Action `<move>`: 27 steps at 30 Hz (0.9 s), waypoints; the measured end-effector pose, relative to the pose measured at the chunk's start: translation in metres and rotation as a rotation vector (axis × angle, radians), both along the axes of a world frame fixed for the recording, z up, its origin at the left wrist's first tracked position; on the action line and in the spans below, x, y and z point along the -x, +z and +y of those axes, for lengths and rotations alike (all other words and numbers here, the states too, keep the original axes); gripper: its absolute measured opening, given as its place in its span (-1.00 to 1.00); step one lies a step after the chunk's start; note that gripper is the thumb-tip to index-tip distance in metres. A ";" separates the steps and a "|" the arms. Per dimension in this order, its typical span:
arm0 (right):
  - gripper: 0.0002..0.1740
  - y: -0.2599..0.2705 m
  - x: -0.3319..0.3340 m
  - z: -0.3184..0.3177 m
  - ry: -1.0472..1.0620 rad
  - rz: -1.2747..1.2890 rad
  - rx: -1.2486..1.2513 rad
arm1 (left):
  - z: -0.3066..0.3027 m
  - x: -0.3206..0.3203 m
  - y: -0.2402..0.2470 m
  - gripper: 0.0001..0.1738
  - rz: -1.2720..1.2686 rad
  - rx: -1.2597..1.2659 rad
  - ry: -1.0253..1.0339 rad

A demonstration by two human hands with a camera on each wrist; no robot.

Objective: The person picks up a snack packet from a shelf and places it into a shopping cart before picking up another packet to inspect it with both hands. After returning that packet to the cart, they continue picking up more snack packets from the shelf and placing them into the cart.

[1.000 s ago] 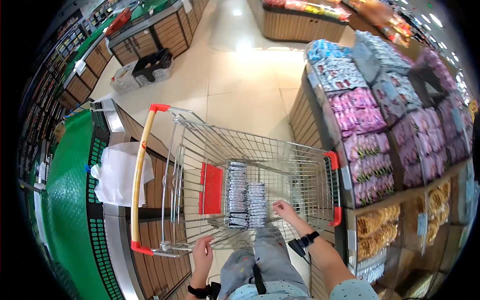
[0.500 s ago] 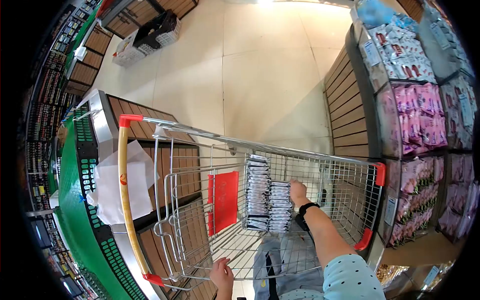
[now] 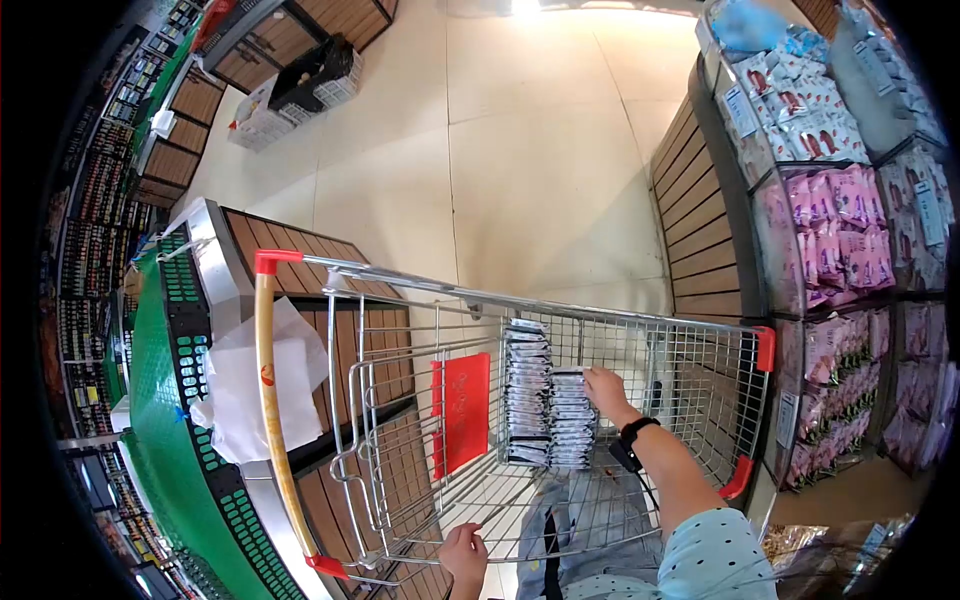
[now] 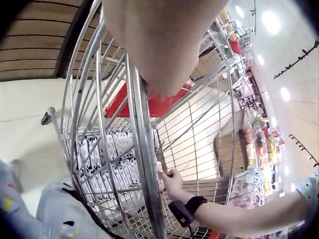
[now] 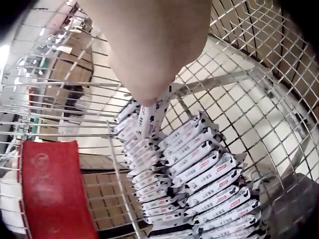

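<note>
Two rows of white packets with dark markings [image 3: 528, 400] lie in a wire shopping cart [image 3: 700, 322]. My right hand [image 3: 607, 392] is at the far end of the shorter row. In the right wrist view its fingers pinch a white packet with black spots [image 5: 153, 113], which stands more upright than the others. My left hand [image 3: 463, 552] hovers by the cart's near side rail, its fingers loosely curled and holding nothing. From the left wrist, the left hand [image 4: 164, 55] covers part of the cart, and my right hand [image 4: 173, 184] reaches inside the basket.
A red panel [image 3: 461, 415] hangs inside the cart near its yellow handle [image 3: 272, 400]. To the right stands a shelf of pink packets [image 3: 840, 235]. A green-covered counter [image 3: 175, 430] with white plastic bags [image 3: 265, 385] borders the left. Crates [image 3: 300, 95] sit farther off.
My right hand has moved from beside the shorter row to the packet at its far end. My left hand has come nearer the side rail. The head view has shifted over the cart.
</note>
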State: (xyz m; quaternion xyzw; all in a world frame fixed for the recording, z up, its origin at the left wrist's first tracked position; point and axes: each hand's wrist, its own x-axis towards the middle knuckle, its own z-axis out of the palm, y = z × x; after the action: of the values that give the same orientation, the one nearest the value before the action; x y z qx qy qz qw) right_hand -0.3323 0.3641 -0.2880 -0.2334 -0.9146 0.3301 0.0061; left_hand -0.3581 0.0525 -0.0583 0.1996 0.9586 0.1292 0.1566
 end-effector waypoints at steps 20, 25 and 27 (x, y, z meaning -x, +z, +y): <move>-0.72 0.391 -0.051 -0.249 0.084 1.057 -0.164 | -0.097 0.041 0.183 -0.71 -1.065 -1.224 0.187; -0.73 0.433 -0.074 -0.297 0.080 1.132 -0.343 | -0.142 0.024 0.225 -0.65 -0.971 -1.328 0.051; -0.74 0.447 -0.082 -0.310 0.103 1.132 -0.397 | -0.150 0.017 0.239 -0.61 -0.982 -1.413 0.130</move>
State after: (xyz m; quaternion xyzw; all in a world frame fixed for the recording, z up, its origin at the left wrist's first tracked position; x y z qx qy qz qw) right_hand -0.2504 0.0540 0.1589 0.0291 -0.8235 0.2257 0.5196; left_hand -0.3746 -0.0976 0.1810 0.1166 0.4867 0.7754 0.3849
